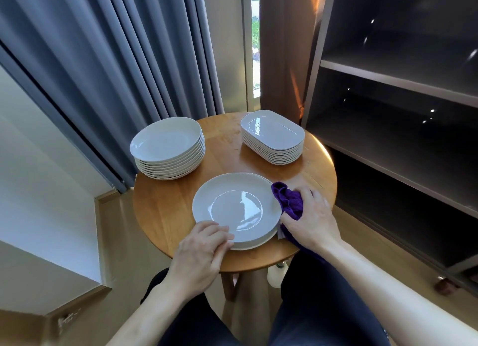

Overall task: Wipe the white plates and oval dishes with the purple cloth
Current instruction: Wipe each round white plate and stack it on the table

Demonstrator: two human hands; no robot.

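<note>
A white round plate (236, 207) lies on top of at least one more plate at the near side of the round wooden table (168, 211). My left hand (199, 252) grips the plate's near-left rim, thumb on top. My right hand (310, 221) holds the bunched purple cloth (289, 198) against the plate's right rim. A stack of several round white plates (168, 149) stands at the table's far left. At the far right is a stack of several white oval dishes (273, 136).
Grey curtains (116, 61) hang behind the table on the left. A dark open shelf unit (401, 113) stands close on the right. My legs in dark trousers (310, 307) are under the near edge. A white object (275, 276) shows below the table.
</note>
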